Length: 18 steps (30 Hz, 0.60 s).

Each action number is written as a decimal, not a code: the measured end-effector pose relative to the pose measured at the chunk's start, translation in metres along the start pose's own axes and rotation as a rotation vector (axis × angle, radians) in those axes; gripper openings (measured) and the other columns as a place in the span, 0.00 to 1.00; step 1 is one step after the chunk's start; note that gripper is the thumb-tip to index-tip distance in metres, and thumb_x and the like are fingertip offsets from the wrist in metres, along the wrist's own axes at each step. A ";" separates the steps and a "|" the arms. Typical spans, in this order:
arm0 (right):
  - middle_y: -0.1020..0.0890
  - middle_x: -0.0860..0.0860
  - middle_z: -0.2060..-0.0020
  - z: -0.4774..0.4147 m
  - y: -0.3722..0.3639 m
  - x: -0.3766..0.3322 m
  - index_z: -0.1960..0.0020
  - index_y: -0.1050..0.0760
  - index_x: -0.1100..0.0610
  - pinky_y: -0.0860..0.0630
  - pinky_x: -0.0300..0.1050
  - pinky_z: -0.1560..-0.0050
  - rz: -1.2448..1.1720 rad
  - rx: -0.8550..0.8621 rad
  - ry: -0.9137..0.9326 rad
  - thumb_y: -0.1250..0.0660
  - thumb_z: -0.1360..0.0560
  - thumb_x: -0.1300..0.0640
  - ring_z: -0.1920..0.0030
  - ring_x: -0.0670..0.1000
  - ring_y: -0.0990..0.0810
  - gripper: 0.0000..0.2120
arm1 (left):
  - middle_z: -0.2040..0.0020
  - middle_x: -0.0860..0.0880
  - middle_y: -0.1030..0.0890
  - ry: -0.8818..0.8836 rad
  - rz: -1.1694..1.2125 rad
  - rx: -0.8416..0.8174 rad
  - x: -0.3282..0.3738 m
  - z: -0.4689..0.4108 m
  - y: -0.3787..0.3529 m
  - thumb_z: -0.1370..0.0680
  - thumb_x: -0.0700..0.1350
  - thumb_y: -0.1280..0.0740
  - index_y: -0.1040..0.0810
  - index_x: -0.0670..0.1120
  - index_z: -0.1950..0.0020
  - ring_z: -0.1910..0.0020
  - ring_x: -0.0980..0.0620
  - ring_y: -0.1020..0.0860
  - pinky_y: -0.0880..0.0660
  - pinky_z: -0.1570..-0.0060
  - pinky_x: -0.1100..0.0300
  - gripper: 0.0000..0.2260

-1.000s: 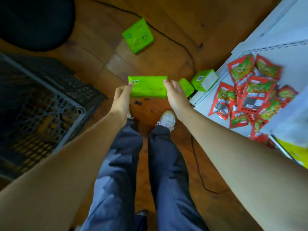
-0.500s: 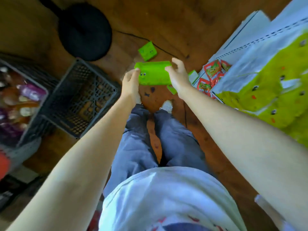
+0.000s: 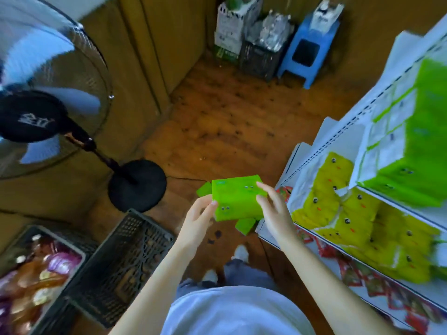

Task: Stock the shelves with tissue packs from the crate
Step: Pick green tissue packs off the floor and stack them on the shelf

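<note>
Head view: your left hand (image 3: 200, 215) and right hand (image 3: 274, 210) each grip an end of the green tissue pack (image 3: 235, 200); hold it level and carry it right onto the shelf (image 3: 343, 126).

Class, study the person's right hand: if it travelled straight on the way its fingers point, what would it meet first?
The green tissue pack: the right hand grips its end. Beyond that, only wooden floor seems to lie in line, though depth is unclear.

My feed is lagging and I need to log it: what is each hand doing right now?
Left hand: holds the left end of the green tissue pack.
Right hand: holds the right end of the same pack.
</note>
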State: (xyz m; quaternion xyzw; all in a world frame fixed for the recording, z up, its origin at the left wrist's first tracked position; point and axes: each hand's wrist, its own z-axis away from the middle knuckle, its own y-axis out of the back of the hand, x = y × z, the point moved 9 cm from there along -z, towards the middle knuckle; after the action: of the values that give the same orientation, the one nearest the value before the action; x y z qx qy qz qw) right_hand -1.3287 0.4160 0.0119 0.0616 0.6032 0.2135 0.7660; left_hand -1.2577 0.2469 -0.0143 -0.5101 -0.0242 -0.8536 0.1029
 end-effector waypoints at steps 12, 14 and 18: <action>0.32 0.39 0.39 0.046 0.068 -0.104 0.36 0.34 0.43 0.32 0.48 0.34 -0.037 0.222 0.379 0.32 0.30 0.53 0.37 0.29 0.37 0.24 | 0.38 0.53 0.23 -0.410 -0.065 -0.106 0.137 0.032 -0.037 0.27 0.60 0.37 0.29 0.53 0.34 0.41 0.58 0.24 0.26 0.41 0.58 0.23; 0.32 0.40 0.38 0.056 0.084 -0.112 0.37 0.34 0.40 0.29 0.50 0.37 -0.057 0.263 0.417 0.32 0.31 0.50 0.36 0.31 0.36 0.24 | 0.35 0.54 0.26 -0.417 -0.092 -0.110 0.145 0.025 -0.050 0.29 0.66 0.36 0.31 0.58 0.33 0.36 0.53 0.27 0.29 0.37 0.50 0.27; 0.32 0.37 0.38 0.076 0.134 -0.123 0.39 0.34 0.38 0.25 0.41 0.51 -0.077 0.368 0.468 0.33 0.31 0.52 0.38 0.30 0.35 0.23 | 0.36 0.52 0.24 -0.453 -0.186 -0.132 0.167 0.005 -0.098 0.28 0.70 0.39 0.29 0.60 0.35 0.36 0.48 0.26 0.30 0.38 0.40 0.25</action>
State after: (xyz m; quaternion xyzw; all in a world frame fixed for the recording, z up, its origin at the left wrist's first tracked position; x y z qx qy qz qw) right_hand -1.3124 0.5003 0.1898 0.1257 0.7937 0.0800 0.5897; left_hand -1.3497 0.3179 0.1406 -0.6896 -0.0377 -0.7230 -0.0175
